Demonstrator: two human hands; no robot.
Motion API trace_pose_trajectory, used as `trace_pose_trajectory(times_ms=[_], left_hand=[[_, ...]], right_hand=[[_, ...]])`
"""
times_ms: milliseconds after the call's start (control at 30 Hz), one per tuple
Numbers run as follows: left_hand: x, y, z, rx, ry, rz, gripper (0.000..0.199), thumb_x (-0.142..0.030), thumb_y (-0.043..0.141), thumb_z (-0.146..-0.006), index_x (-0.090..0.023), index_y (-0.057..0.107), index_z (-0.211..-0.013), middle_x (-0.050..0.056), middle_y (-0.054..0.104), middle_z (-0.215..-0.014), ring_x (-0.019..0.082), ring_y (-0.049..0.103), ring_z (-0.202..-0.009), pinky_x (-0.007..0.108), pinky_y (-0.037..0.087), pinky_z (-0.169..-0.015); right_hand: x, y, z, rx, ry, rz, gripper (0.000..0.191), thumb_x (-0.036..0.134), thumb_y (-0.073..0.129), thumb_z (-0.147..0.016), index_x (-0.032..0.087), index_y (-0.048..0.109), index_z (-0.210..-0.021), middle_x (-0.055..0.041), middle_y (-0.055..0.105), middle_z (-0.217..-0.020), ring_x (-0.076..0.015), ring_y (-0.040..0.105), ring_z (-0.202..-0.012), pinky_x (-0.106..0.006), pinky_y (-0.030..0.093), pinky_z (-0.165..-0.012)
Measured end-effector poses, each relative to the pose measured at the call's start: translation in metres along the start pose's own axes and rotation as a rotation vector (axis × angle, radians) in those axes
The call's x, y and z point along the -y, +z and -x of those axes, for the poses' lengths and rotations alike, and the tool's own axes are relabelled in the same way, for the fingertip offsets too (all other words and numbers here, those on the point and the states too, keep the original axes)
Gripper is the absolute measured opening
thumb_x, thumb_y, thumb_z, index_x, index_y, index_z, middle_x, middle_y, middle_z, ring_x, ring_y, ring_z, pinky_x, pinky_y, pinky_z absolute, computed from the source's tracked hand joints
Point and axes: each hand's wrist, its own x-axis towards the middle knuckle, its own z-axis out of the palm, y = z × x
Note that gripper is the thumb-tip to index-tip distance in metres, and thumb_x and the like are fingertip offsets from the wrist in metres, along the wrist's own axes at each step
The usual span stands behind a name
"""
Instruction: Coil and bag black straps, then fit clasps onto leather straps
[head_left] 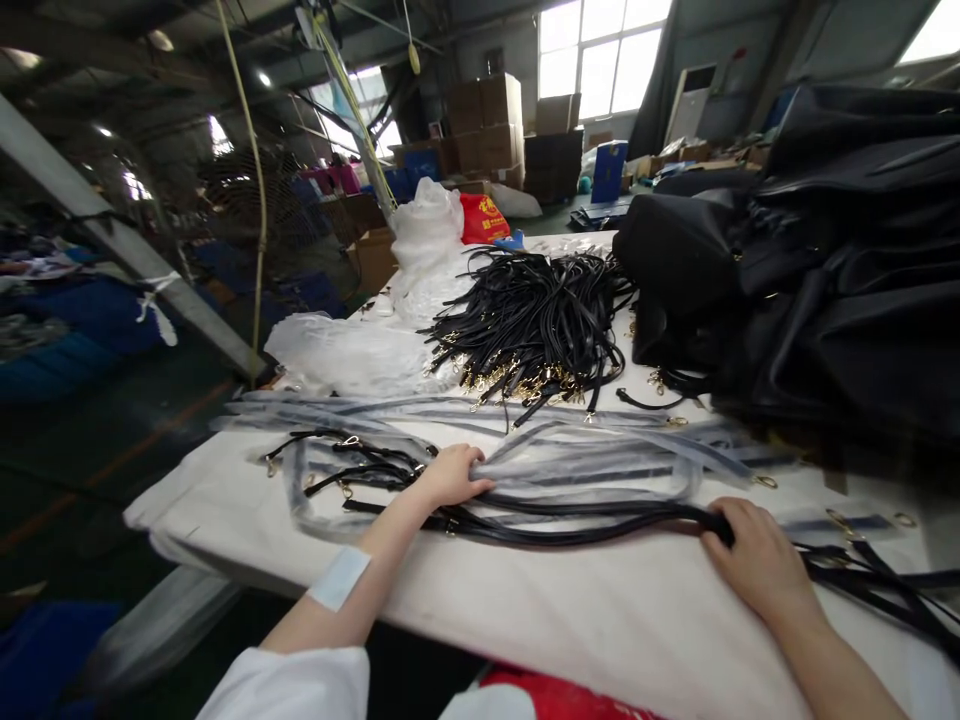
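Note:
My left hand [452,474] lies over a bundle of thin black straps [577,530], thumb and forefinger apart. Its other fingers are partly hidden. Further right, my right hand [761,555] is closed around the same bundle, which runs between both hands along the table's near side. Strap ends with gold-coloured clasps [351,440] fan out left of my left hand. Long clear plastic sleeves [585,465] with dark straps inside lie just behind the bundle. More black straps with gold hardware [855,555] extend right of my right hand.
A heap of black straps with gold clasps [536,325] lies mid-table. Black bags [825,270] are piled at the right. Clear plastic [337,350] and a red bag [484,218] lie farther back. A slanted metal post [150,250] stands left of the white-covered table [510,600].

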Motion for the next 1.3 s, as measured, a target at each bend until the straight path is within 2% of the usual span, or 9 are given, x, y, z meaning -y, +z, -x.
trace_pose_trajectory(times_ms=[167,333,533,667,800,1000,1067,1167,1300], left_hand=[[-0.008,-0.003,-0.004,-0.033,0.015,0.003,0.045,-0.052,0.062,-0.085,-0.015,0.066,-0.110,0.013,0.068,-0.106,0.028,0.064,-0.101,0.037,0.050,-0.092],[-0.034,-0.003,-0.023,-0.097,0.098,-0.017,0.054,-0.048,0.060,-0.088,-0.014,0.055,-0.130,0.015,0.059,-0.132,0.028,0.055,-0.124,0.037,0.043,-0.108],[-0.083,0.003,-0.088,-0.129,0.210,-0.088,0.048,-0.040,0.055,-0.094,-0.014,0.052,-0.135,0.014,0.052,-0.144,0.027,0.044,-0.135,0.042,0.031,-0.118],[-0.110,0.007,-0.131,-0.121,0.214,-0.146,0.042,-0.040,0.059,-0.094,-0.016,0.056,-0.130,0.012,0.057,-0.134,0.028,0.054,-0.124,0.053,0.043,-0.106],[-0.129,0.009,-0.146,-0.113,0.173,-0.187,0.039,-0.039,0.061,-0.094,-0.016,0.058,-0.125,0.011,0.058,-0.129,0.026,0.059,-0.115,0.050,0.050,-0.098],[-0.145,0.013,-0.121,-0.098,0.187,-0.159,0.046,-0.045,0.059,-0.092,-0.009,0.060,-0.120,0.019,0.062,-0.122,0.032,0.055,-0.120,0.051,0.039,-0.107],[-0.150,0.015,-0.104,-0.089,0.229,-0.128,0.058,-0.048,0.057,-0.090,-0.006,0.053,-0.130,0.024,0.056,-0.132,0.036,0.049,-0.129,0.051,0.033,-0.113],[-0.159,0.016,-0.075,-0.058,0.323,-0.082,0.073,-0.054,0.055,-0.089,-0.011,0.039,-0.145,0.021,0.038,-0.153,0.036,0.034,-0.143,0.050,0.024,-0.119],[-0.167,0.021,-0.033,0.001,0.472,-0.029,0.074,-0.057,0.058,-0.086,-0.014,0.040,-0.144,0.018,0.035,-0.156,0.034,0.031,-0.145,0.046,0.022,-0.120]], right_hand=[[-0.002,0.003,0.001,-0.005,-0.008,-0.003,0.017,0.028,0.048,-0.083,0.021,0.052,-0.097,-0.0110,0.065,-0.099,-0.0310,0.061,-0.095,-0.043,0.048,-0.083],[-0.004,0.006,0.001,-0.025,-0.016,-0.015,0.017,0.028,0.049,-0.082,0.021,0.050,-0.098,-0.0099,0.064,-0.096,-0.0305,0.062,-0.092,-0.043,0.048,-0.083],[-0.004,0.007,0.001,-0.036,-0.020,-0.029,0.017,0.028,0.048,-0.083,0.022,0.050,-0.098,-0.0104,0.064,-0.098,-0.0307,0.062,-0.094,-0.043,0.048,-0.083],[-0.001,0.004,0.001,-0.032,-0.015,-0.033,0.016,0.026,0.049,-0.083,0.022,0.050,-0.098,-0.0098,0.064,-0.099,-0.0298,0.061,-0.096,-0.042,0.048,-0.084],[0.002,0.001,0.000,-0.027,-0.007,-0.040,0.015,0.024,0.050,-0.083,0.023,0.050,-0.098,-0.0078,0.064,-0.097,-0.0278,0.061,-0.094,-0.040,0.047,-0.084],[0.008,-0.005,-0.003,-0.008,0.011,-0.063,0.015,0.020,0.052,-0.080,0.024,0.050,-0.095,-0.0065,0.064,-0.093,-0.0271,0.061,-0.091,-0.040,0.047,-0.085],[0.010,-0.009,-0.004,0.007,0.021,-0.066,0.014,0.019,0.052,-0.081,0.023,0.051,-0.094,-0.0067,0.064,-0.093,-0.0269,0.061,-0.092,-0.040,0.047,-0.085],[0.014,-0.015,-0.003,0.009,0.040,-0.053,0.020,0.017,0.054,-0.083,0.021,0.056,-0.102,-0.0095,0.064,-0.102,-0.0282,0.059,-0.099,-0.041,0.046,-0.090],[0.018,-0.026,0.000,0.000,0.034,-0.016,0.033,0.014,0.055,-0.084,0.018,0.060,-0.116,-0.0140,0.064,-0.113,-0.0303,0.057,-0.105,-0.044,0.043,-0.095]])
